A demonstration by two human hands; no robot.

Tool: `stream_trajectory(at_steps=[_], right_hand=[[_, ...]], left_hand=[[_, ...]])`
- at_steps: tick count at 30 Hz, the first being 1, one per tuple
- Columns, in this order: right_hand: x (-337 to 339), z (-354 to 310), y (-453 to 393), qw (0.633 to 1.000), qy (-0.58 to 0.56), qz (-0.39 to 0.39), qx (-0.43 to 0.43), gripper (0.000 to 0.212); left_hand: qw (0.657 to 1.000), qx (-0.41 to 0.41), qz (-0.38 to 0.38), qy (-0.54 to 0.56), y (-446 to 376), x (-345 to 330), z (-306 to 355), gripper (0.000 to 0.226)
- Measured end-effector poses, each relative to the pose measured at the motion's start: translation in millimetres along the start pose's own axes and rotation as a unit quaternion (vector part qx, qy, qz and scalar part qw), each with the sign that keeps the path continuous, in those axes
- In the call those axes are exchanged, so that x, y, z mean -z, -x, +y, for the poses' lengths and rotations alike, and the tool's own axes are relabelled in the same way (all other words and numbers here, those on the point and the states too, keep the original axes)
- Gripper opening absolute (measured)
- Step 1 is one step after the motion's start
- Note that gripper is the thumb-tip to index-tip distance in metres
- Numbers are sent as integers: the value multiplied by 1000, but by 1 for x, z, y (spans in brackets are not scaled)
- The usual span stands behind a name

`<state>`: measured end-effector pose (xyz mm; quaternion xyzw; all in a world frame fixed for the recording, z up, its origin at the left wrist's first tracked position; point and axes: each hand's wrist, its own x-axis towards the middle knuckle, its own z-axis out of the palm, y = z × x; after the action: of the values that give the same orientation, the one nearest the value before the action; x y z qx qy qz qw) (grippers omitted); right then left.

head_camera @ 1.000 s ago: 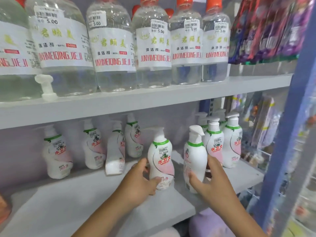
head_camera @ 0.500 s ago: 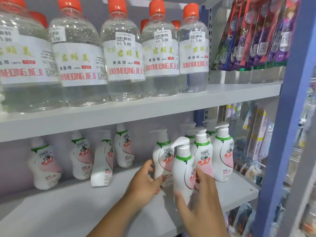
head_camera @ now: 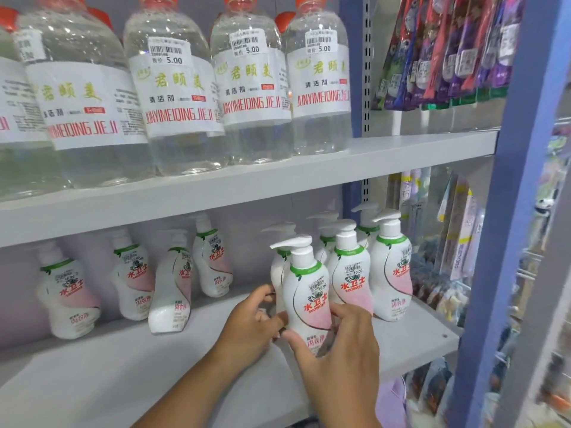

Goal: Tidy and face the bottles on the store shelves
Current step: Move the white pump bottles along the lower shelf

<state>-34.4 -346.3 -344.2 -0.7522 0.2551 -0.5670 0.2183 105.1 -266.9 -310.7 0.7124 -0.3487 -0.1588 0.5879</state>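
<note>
White and pink, a pump bottle (head_camera: 304,291) stands near the front of the lower shelf (head_camera: 129,375), towards its right end, its red-lettered label facing outward and its pump spout pointing left. The right hand (head_camera: 336,353) grips the bottle low on its body, thumb across the front near the base and fingers curled round the right side. The left hand (head_camera: 250,325) reaches in from the left, its fingers curled against a second pump bottle (head_camera: 276,270) standing just behind the first; how firmly it holds that bottle cannot be told, as the front bottle hides part of the fingers.

Just to the right, a tight group of matching pump bottles (head_camera: 391,273) stands upright with labels forward, touching or nearly touching one another. Further left on the same shelf, four capless bottles (head_camera: 136,282) of the same product sit well apart towards the back, some turned at angles.

On the upper shelf (head_camera: 401,152), a row of large clear bottles (head_camera: 253,97) with orange caps, white labels and price stickers reading 5.00 stands shoulder to shoulder. Hanging packets (head_camera: 448,50) in purple and red fill the space to the right, beside a blue upright post (head_camera: 506,211).
</note>
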Motion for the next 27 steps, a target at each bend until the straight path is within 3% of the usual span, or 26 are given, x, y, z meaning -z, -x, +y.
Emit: stream_trajectory(at_steps=[10, 12, 15, 17, 19, 21, 24, 27], right_hand=[[-3, -6, -1, 999, 37, -19, -26, 76], [3, -9, -2, 998, 5, -50, -38, 74], [35, 6, -11, 990, -128, -47, -45, 57], [66, 25, -31, 982, -184, 1, -40, 41], [89, 50, -52, 984, -166, 13, -55, 36], [97, 73, -73, 986, -135, -33, -90, 46], [96, 95, -99, 977, -100, -148, -120, 70], [88, 104, -110, 956, -155, -213, -132, 60]], left_hand=[[1000, 11, -16, -4, 12, -5, 16, 29], [1000, 7, 24, -1, 18, -5, 22, 24], [980, -45, 165, -98, 39, 1, 26, 12], [978, -40, 180, -96, 63, -8, 35, 34], [980, -25, 163, -115, 75, -25, 40, 60], [974, -25, 178, -137, 75, -42, 35, 64], [966, -3, 227, -126, 71, -54, 32, 45], [970, 10, 221, -104, 71, -55, 33, 30]])
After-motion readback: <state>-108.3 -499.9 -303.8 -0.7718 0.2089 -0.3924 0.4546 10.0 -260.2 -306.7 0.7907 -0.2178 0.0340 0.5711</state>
